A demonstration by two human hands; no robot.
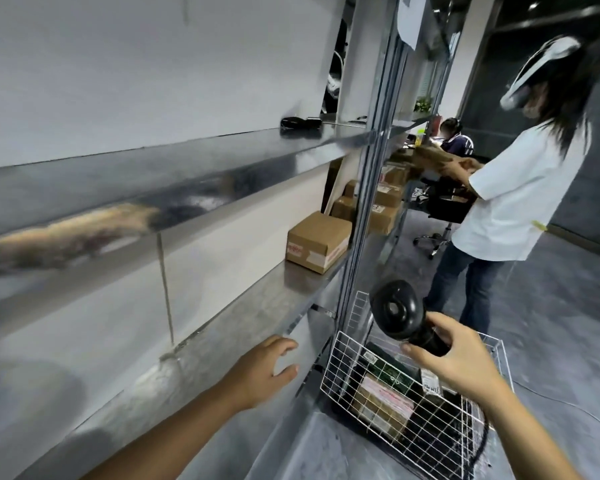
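Note:
My right hand (pixel 456 358) grips the handle of a black handheld barcode scanner (pixel 397 311), whose round head points toward the shelves. My left hand (pixel 264 367) hovers with relaxed fingers beside the front edge of the lower steel shelf (pixel 222 327) and holds nothing. A brown cardboard box (pixel 317 240) with labels stands farther along that shelf. Below my right hand sits a white wire basket (pixel 340 368) with several parcels in it.
An upper steel shelf (pixel 187 174) carries a black device (pixel 298 123). More cardboard boxes (pixel 381 206) stand beyond the upright post (pixel 364 202). A person in a white shirt (pixel 520 188) wearing a headset stands at the right holding a parcel. Another person sits at a desk behind.

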